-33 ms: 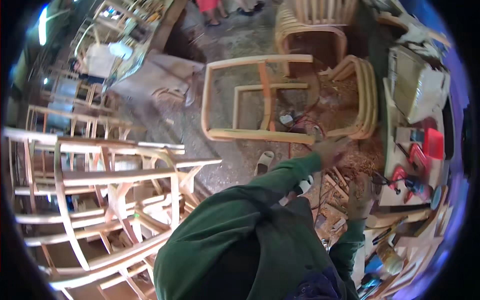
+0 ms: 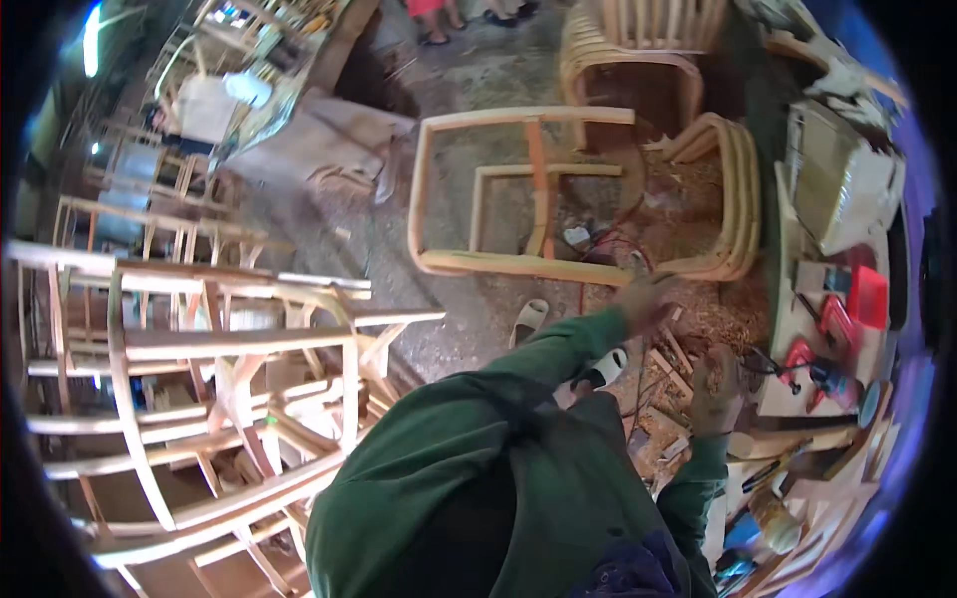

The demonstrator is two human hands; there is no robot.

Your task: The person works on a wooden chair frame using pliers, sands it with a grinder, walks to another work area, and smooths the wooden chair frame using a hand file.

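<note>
"What stands around, from where you sit far off?"

"Through my camera, I see one big wooden frame (image 2: 539, 189) on the floor, far and in the middle. A red cord (image 2: 610, 237) lies by it. Wood bits (image 2: 733, 317) are spread on the floor to the right."

"And the hands?"

"My left hand (image 2: 648, 302) is at the right end of the frame's near bar. It is blurry, so I cannot tell if it grips. My right hand (image 2: 716, 391) is nearer, just left of the bench (image 2: 778, 402). I cannot tell if it is open or closed."

"Count for me!"

"One red box (image 2: 867, 297) on the bench. One pale shoe (image 2: 529, 321) past the green sleeve (image 2: 568, 341), and one black-and-white shoe (image 2: 603, 369) on its near side. Two people (image 2: 429, 14) far away, only partly seen."

"What blocks the sides?"

"A pile of wooden chair frames (image 2: 239, 344) fills the left. Bent wood parts (image 2: 736, 214) sit right of the big frame, too close together to count."
</note>
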